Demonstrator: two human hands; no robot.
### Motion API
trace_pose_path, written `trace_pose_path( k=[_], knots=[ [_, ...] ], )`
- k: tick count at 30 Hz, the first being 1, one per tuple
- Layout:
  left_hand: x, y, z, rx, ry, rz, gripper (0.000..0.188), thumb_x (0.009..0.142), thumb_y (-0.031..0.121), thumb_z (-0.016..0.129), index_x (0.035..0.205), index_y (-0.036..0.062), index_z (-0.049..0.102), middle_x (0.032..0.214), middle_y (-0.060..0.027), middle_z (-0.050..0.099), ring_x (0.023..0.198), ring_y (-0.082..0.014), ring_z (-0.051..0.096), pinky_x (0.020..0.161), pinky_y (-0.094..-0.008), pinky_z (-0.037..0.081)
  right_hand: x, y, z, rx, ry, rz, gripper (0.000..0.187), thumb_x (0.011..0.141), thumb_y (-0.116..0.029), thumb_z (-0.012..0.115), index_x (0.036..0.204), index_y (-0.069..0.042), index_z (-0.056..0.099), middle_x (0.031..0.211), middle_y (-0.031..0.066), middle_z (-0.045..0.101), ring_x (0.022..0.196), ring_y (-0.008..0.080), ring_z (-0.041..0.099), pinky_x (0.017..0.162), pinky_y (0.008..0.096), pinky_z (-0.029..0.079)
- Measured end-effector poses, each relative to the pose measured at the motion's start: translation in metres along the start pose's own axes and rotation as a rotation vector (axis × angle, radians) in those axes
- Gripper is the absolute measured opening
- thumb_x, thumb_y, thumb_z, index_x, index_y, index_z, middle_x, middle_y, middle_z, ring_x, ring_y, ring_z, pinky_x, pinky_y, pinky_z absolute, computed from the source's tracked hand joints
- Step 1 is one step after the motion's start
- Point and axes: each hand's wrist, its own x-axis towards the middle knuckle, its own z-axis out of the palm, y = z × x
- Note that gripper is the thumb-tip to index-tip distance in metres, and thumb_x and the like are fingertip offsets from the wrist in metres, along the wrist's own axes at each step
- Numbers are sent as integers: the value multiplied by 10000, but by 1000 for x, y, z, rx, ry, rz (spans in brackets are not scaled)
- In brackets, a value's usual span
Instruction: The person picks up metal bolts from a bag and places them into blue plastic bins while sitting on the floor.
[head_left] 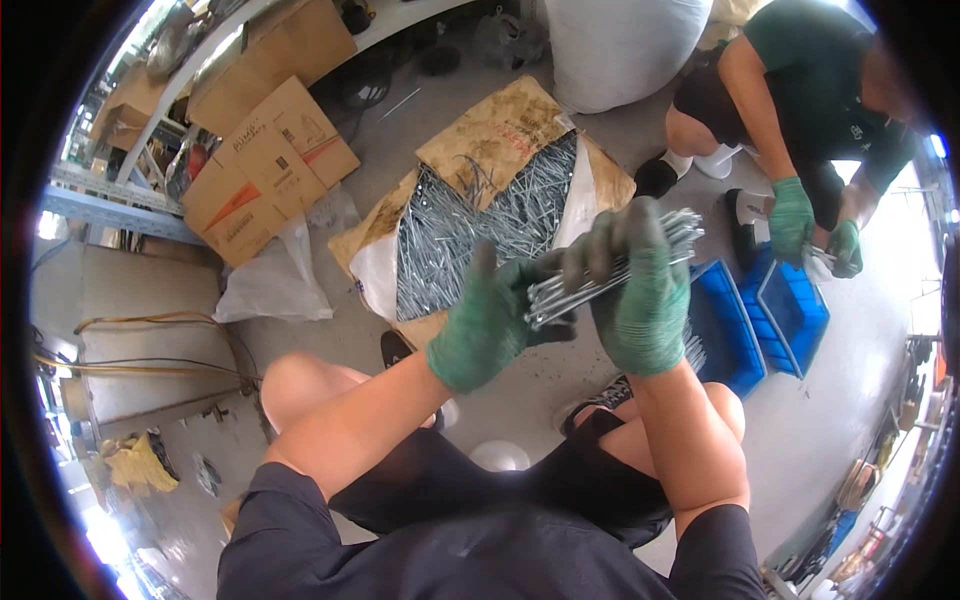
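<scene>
A bundle of long thin metal rods [575, 291], like long bolts or pins, is held in front of me, slanting up to the right. Wrapped round it is my right hand [645, 305], in a green glove with dark fingertips. My left hand [488, 322], gloved alike, is at the bundle's left end with its thumb raised and its fingers apart, partly behind the rods. Beyond the hands, a torn-open brown sack [490, 115] with a white lining lies on the floor. A heap of loose rods [440, 250] fills it.
Two blue plastic bins [727, 335] [797, 315] stand to the right, more rods beside the nearer. A co-worker [810, 110] in green gloves crouches behind them. Cardboard boxes [270, 170] and a plastic bag [275, 275] lie left; a big white sack [625, 50] stands at the back.
</scene>
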Motion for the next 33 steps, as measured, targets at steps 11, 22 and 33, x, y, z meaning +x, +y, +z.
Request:
trace_pose_path(
  k=[11, 22, 33],
  knots=[
    [4, -14, 7, -453, -103, 125, 503, 997, 440, 601, 1370, 110, 527, 1281, -102, 602, 1227, -243, 589, 1079, -473, 482, -21, -2, 14, -428, -110, -137, 210, 949, -248, 682, 974, -52, 610, 998, 142, 678, 1173, 361, 635, 1023, 485, 491],
    [-1, -24, 0, -421, -20, 44, 458, 1021, 462, 544, 1340, 134, 554, 1295, -76, 592, 1170, -234, 577, 1015, -449, 477, -26, 3, 16, -444, -73, -78, 129, 903, -113, 679, 985, -14, 685, 942, 108, 706, 838, 143, 649, 772, 308, 537],
    [9, -35, 14, -122, 47, -12, 480, 1049, 467, 489, 1317, 77, 569, 1217, -127, 641, 1093, -286, 632, 969, -457, 519, -34, 8, 26, -584, -145, -149, 329, 877, -354, 658, 738, -56, 666, 655, 162, 628, 570, 269, 610, 609, 408, 511]
  ],
)
